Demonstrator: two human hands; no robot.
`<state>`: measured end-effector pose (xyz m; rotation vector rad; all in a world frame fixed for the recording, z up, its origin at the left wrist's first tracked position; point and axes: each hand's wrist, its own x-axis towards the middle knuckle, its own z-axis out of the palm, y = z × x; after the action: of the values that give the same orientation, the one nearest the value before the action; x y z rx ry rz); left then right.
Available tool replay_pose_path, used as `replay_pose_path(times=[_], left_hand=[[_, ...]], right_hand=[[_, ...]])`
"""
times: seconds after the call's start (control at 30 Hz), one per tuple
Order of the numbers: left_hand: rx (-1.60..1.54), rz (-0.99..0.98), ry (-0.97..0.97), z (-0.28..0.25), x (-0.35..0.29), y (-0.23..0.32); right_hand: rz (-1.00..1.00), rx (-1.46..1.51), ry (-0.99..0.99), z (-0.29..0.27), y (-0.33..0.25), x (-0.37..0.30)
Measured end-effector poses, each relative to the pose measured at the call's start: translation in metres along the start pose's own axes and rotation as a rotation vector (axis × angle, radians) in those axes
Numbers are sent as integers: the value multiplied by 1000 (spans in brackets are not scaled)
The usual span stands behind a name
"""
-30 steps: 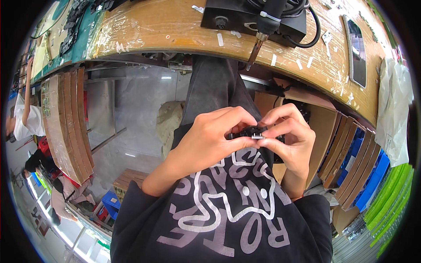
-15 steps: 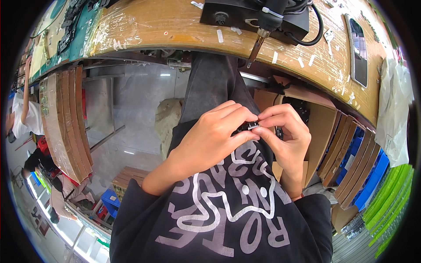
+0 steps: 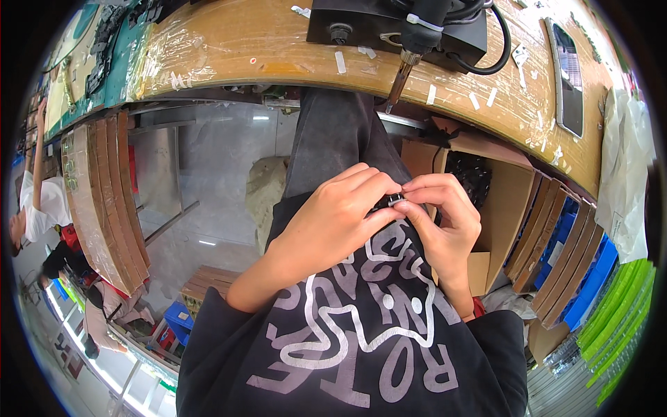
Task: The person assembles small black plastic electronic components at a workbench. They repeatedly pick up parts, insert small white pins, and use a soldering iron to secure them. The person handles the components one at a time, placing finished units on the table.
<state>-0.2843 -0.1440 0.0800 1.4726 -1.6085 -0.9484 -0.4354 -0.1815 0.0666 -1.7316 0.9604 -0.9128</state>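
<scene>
A small black part with a bit of bright metal (image 3: 394,199) is held up over my lap, mostly covered by fingers, so its exact kind does not show. My left hand (image 3: 342,208) pinches it between thumb and fingers from the left. From the other side, the thumb and fingertips of my right hand (image 3: 445,212) close on its right end. Both hands touch the part, and their fingertips nearly meet.
A wooden bench (image 3: 236,48) runs across ahead, holding a black box (image 3: 354,31), a soldering-iron-like tool (image 3: 403,76) jutting over the edge and a phone (image 3: 568,83). An open carton (image 3: 504,208) stands at right below the bench; stacked cardboard (image 3: 101,201) is left. Another person (image 3: 45,201) is far left.
My right hand has shifted slightly left, and its fingers have drawn in around the small black part. The left hand has barely moved and keeps its pinch.
</scene>
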Motion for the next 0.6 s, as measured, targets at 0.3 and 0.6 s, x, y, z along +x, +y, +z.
replay_pose_path(times=[0.3,0.6], left_hand=[[34,7,-20,3,5,-5],[85,57,-20,6,10,-13]], right_hand=[[56,2,51,3,8,-2],[57,14,167,14,17,-5]])
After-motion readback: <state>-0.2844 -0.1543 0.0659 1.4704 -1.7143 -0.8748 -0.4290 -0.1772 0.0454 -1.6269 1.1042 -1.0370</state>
